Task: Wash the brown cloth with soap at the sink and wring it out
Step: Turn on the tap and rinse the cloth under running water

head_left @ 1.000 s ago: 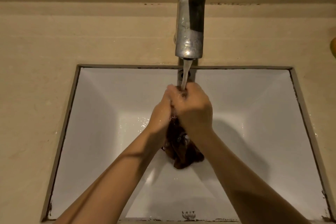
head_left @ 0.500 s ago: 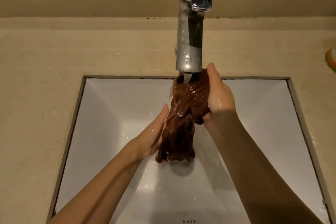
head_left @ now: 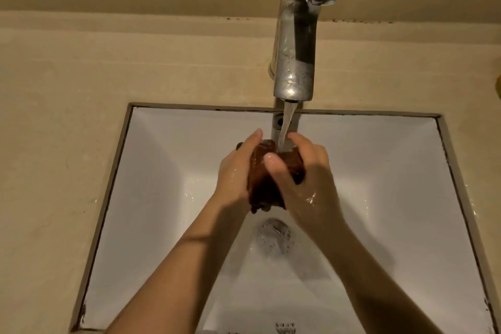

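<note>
The wet brown cloth (head_left: 264,184) is bunched into a wad between both my hands, held above the middle of the white sink (head_left: 162,171). My left hand (head_left: 234,173) presses it from the left side. My right hand (head_left: 309,179) wraps it from the right, thumb across the front. A stream of water (head_left: 286,127) falls from the chrome tap (head_left: 295,62) onto the top of the cloth. A little of the cloth hangs out below my hands. No soap is in sight.
Foamy water (head_left: 275,236) gathers on the basin floor under my hands. A beige counter (head_left: 67,116) surrounds the sink, with a raised ledge behind the tap. An overflow hole (head_left: 278,120) sits in the basin's back wall.
Half a second ago the cloth hung long from my raised right hand at the spout. Now both hands have come down and squeezed it into a compact wad under the stream.
</note>
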`<state>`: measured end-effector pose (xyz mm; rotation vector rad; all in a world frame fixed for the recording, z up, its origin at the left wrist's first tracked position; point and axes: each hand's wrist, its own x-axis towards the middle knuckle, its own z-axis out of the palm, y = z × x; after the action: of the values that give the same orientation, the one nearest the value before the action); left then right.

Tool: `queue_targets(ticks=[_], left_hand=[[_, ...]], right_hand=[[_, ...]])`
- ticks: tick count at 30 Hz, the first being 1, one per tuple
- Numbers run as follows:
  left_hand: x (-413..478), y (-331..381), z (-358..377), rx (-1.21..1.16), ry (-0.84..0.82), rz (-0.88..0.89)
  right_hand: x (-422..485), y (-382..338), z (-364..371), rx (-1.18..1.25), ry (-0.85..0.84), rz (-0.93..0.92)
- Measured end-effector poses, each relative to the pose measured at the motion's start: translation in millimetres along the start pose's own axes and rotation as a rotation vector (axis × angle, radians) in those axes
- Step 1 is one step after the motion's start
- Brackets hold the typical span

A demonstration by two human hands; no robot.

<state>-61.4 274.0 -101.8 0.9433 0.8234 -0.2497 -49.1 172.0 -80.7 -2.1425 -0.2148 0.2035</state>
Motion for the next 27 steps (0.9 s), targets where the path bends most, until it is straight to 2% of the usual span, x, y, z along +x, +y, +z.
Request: queue_targets(ticks=[3,6,9,11,12,15,18,20,22,25,27], left_hand=[[-2,-4,8,-0.079,-0.049,0.072],[-6,-2,12,-0.016,-0.025,0.088],[-1,-13,13,0.061,0.113,0.175],[-3,-16,14,0.103,0.163,0.148],[-5,-15,13,0.125,0.175,0.125],[-11,-12,11,0.074,0.168,0.111],[-12,-4,6,-0.053,0.144,0.117],[-8,1,5,-0.026,0.15,0.148],[-2,5,8,-0.017,0.188,0.16],[0,6,21,-0.102,0.15,0.089],[3,5,23,-0.119,0.125,0.115]], right_hand=[[-4,-6,22,-0.143,0.216,-0.101],[6,-7,27,-0.029,0.351,-0.065],[25,-1,27,0.039,0.221,0.111],[42,6,25,0.006,0.115,0.266],[47,11,25,-0.01,0.105,0.284],[49,16,15,-0.026,0.086,0.18],[30,11,4,0.007,0.059,-0.076],[17,6,1,-0.136,-0.088,-0.202],[8,2,7,-0.075,-0.084,-0.144],[8,-2,16,0.026,0.127,-0.121],[15,-7,19,0.169,0.168,-0.074]])
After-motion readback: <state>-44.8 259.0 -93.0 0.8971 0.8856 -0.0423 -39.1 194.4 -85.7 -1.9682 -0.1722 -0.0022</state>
